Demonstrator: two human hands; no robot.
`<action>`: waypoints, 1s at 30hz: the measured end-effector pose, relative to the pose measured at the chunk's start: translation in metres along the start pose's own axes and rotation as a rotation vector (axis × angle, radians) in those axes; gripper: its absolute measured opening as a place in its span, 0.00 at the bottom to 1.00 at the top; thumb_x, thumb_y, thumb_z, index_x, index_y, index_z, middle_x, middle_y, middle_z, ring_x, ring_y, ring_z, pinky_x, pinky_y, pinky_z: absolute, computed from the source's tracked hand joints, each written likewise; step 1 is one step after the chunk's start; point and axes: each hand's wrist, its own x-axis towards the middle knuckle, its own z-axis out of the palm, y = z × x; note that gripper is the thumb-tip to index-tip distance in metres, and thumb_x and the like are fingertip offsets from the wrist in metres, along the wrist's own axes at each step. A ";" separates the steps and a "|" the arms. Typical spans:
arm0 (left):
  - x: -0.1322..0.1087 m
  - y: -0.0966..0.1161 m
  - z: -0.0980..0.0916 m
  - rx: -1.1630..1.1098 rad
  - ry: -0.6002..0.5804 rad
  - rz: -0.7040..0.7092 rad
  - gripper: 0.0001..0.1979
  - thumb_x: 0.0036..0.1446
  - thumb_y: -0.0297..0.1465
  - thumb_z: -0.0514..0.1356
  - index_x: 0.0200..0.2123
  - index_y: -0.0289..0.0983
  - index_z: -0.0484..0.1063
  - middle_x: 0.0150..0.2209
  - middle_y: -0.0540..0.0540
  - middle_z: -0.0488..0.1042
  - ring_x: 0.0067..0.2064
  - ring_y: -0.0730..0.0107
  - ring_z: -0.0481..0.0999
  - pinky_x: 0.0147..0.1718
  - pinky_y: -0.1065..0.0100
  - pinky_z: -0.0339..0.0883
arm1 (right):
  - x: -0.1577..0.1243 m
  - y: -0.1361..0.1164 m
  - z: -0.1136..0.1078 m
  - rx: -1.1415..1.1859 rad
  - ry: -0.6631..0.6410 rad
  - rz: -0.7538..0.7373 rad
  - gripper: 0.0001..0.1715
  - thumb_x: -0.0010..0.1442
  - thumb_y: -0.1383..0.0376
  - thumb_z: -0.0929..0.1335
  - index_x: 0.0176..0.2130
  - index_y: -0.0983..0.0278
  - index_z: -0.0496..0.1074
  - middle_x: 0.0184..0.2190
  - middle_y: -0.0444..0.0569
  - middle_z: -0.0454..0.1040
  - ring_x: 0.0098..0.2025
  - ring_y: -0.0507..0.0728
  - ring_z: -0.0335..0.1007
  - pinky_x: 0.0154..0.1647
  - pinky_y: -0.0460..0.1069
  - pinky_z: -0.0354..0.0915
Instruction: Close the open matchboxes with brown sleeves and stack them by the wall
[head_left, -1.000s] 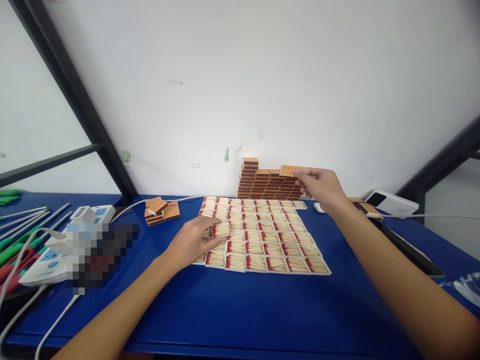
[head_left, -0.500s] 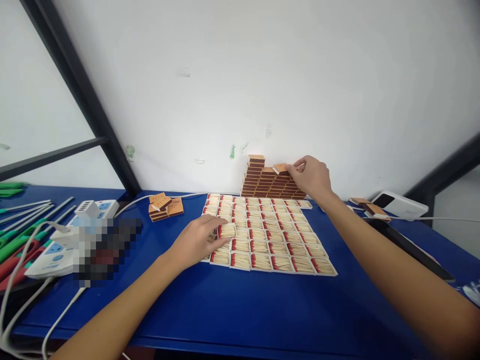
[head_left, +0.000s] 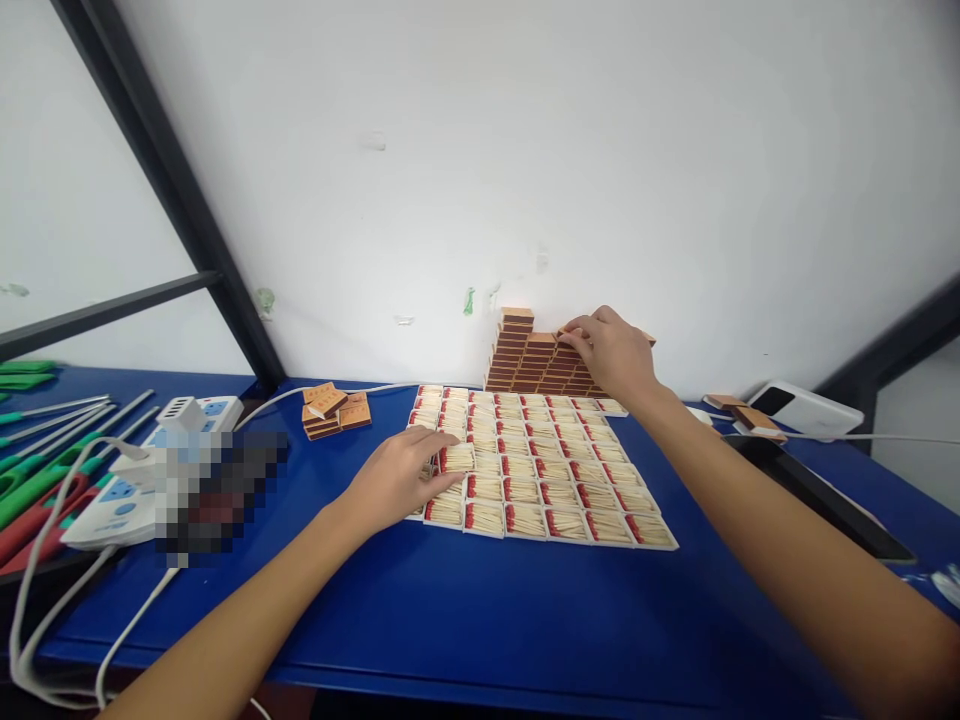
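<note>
My left hand [head_left: 397, 475] is closed round a small white matchbox tray [head_left: 456, 459] filled with red-tipped matches, its thumb on the near side and its fingers on the far side. This tray rests over the left part of a grid of similar match-filled trays [head_left: 562, 490]. At the wall, my right hand [head_left: 619, 355] pinches an orange-brown matchbox [head_left: 568, 334] at the top of a stack of matchboxes [head_left: 508, 362]. The fingers hide most of that matchbox and the stack's right part. An orange corner [head_left: 650, 340] shows behind the right hand; what it belongs to is hidden.
A small pile of matchboxes [head_left: 330, 418] lies to the left on the blue table [head_left: 465, 620]. Farther left are a white power strip [head_left: 120, 505], cables and green- and red-handled tools. Rightward lie more matchboxes [head_left: 757, 420], a white device [head_left: 806, 410] and a dark flat object [head_left: 817, 495].
My right fingers have moved slightly left over the tilted matchbox, covering more of it. My left hand keeps its hold on the tray. The view has shifted slightly.
</note>
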 end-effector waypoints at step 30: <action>-0.001 -0.001 0.001 0.021 -0.021 0.010 0.18 0.65 0.39 0.68 0.54 0.36 0.77 0.46 0.39 0.83 0.47 0.55 0.84 0.49 0.54 0.81 | -0.017 0.029 -0.005 0.002 0.303 0.199 0.18 0.70 0.62 0.61 0.51 0.65 0.76 0.49 0.64 0.75 0.55 0.71 0.65 0.55 0.63 0.60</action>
